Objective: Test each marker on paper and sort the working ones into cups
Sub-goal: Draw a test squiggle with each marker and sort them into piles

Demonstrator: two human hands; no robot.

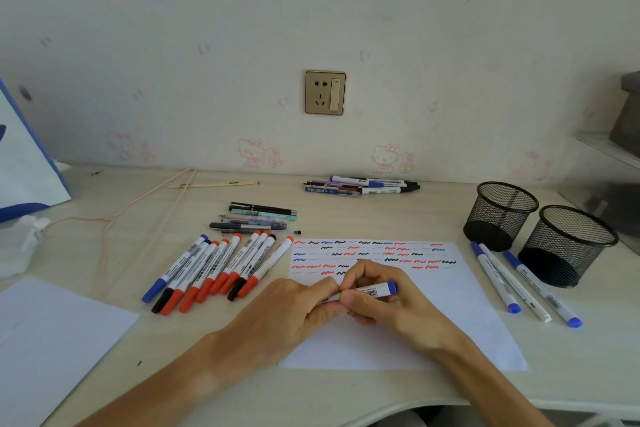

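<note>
Two mesh cups [540,232] beside paper [450,305]

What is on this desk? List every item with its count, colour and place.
mesh cups: 2, black, right rear of the desk, both seem empty
test paper: 1, white with red, blue and black squiggles, centre
markers by the cups: 3, white with blue ends, right of the test paper
marker row: about 10, red, black and blue caps, left of the test paper
pens: several, dark and pastel, behind the marker row
far pile: several mixed pens and markers, by the wall
blank sheet: 1, white, front left
wall socket: 1, gold
held marker: 1, blue-ended, over the test paper
left hand: grips the held marker
right hand: grips the held marker
</note>
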